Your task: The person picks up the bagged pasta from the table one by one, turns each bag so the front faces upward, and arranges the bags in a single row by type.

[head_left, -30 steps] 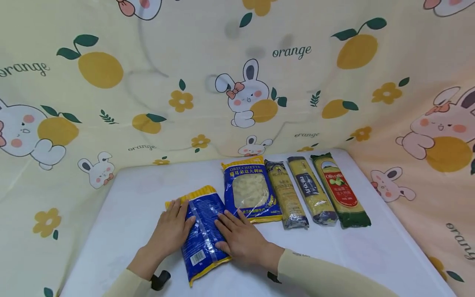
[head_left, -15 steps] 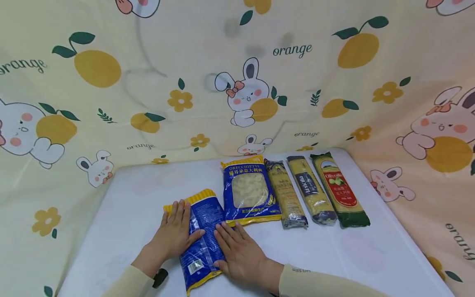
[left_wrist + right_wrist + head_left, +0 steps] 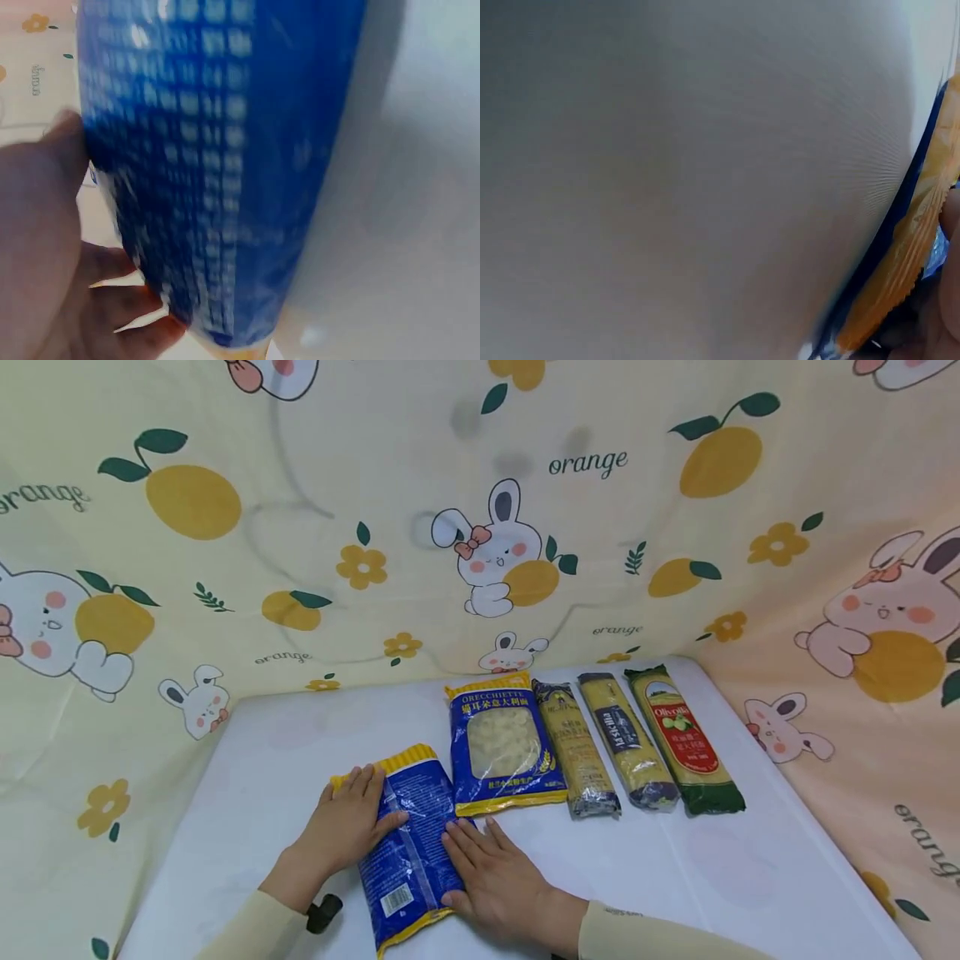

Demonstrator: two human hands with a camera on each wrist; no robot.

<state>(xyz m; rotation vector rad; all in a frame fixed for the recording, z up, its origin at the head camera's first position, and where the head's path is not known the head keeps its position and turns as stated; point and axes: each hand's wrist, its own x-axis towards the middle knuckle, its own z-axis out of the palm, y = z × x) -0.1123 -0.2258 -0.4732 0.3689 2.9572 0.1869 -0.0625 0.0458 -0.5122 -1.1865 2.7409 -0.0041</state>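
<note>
A blue and yellow pasta bag (image 3: 420,797) lies tilted on the white table, its printed back with barcode facing up. My left hand (image 3: 337,822) rests on its upper left part, fingers straight and thumb across the blue film. Along the lower right side lies my right hand (image 3: 502,881), fingers extended against the edge. In the left wrist view the bag (image 3: 217,150) bulges beside the left hand (image 3: 37,247). The right wrist view catches the bag's yellow crimped end (image 3: 900,277) and a sliver of the right hand (image 3: 946,300).
Just beyond stands a row on the white table (image 3: 285,735): an orecchiette bag (image 3: 504,743) lying face up, then a brown-gold pasta pack (image 3: 576,752), a pasta pack with a dark blue label (image 3: 626,743) and a green-ended Olivoilà pasta pack (image 3: 686,739). A patterned cloth (image 3: 420,443) hangs behind.
The bag has shifted slightly towards me. My right hand has slid down and right to its edge, and my left hand has settled with the thumb further across the film.
</note>
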